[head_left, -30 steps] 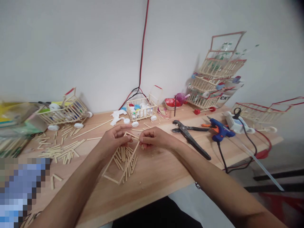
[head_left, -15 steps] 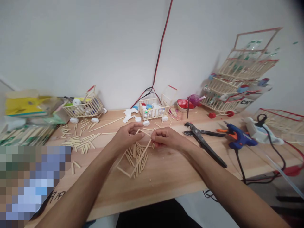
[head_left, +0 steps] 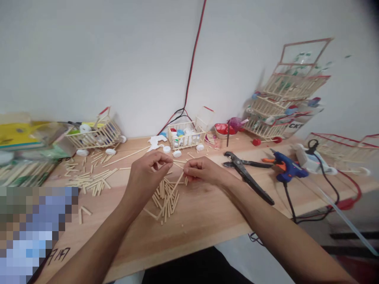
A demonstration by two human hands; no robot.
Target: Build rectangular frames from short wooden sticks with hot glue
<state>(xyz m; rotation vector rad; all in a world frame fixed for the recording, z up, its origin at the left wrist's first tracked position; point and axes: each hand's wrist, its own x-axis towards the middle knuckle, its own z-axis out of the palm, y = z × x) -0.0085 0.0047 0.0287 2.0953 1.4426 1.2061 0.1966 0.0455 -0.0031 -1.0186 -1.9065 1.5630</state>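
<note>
My left hand (head_left: 148, 173) and my right hand (head_left: 203, 171) meet over the middle of a wooden table (head_left: 201, 221). Both pinch a thin frame of wooden sticks (head_left: 166, 197) that tilts down from my fingers to the tabletop. The left fingers close on its far corner. My right hand grips the frame's right side and some short sticks. A loose pile of short sticks (head_left: 166, 195) lies under the frame.
More cut sticks (head_left: 89, 179) lie left. Small stick carts (head_left: 94, 134) (head_left: 186, 136) stand by the wall, and stacked carts (head_left: 284, 102) at right. Black pliers (head_left: 245, 175), a blue glue gun (head_left: 286, 167) with cables, bottle caps and a red dish (head_left: 220, 129) lie right.
The view has shifted sideways. My left hand has curled tighter over the frame's far corner and the frame has swung lower toward the table. My right hand stays where it was.
</note>
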